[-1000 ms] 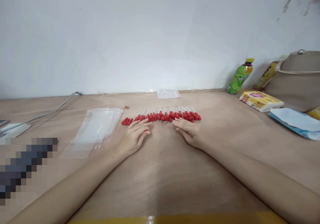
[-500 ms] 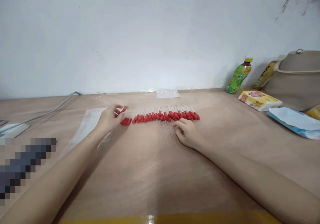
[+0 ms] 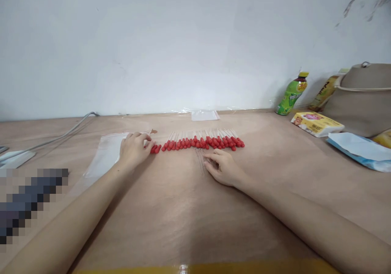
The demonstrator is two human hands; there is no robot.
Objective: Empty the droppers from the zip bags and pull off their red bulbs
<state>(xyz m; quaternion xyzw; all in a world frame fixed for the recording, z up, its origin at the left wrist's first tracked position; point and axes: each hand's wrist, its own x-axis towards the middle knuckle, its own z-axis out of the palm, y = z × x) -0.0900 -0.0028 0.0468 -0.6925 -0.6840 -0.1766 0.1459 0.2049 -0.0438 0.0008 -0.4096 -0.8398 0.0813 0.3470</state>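
Note:
Several red-tipped sticks (image 3: 183,143) lie side by side in a row on the brown table (image 3: 159,209), their thin pale ends pointing at the wall. At the row's left end, my left hand (image 3: 136,147) has its fingers bent over a few short red pieces (image 3: 157,149); whatever its fingertips hold is hidden. My right hand (image 3: 222,166) rests just in front of the row, its thumb and forefinger a little apart at some thin wires (image 3: 200,158). Whether a wire is between those fingers cannot be made out.
A clear plastic bag (image 3: 104,154) lies under and beside my left hand. A grey cable (image 3: 70,131) runs along the left. At the right are a green bottle (image 3: 292,94), a yellow tissue pack (image 3: 317,124), a blue-white packet (image 3: 360,150) and a beige bag (image 3: 360,99).
My left hand has come down at the left red pieces, and the red piece in its fingers no longer shows. My right hand has moved slightly left and nearer, over the wires.

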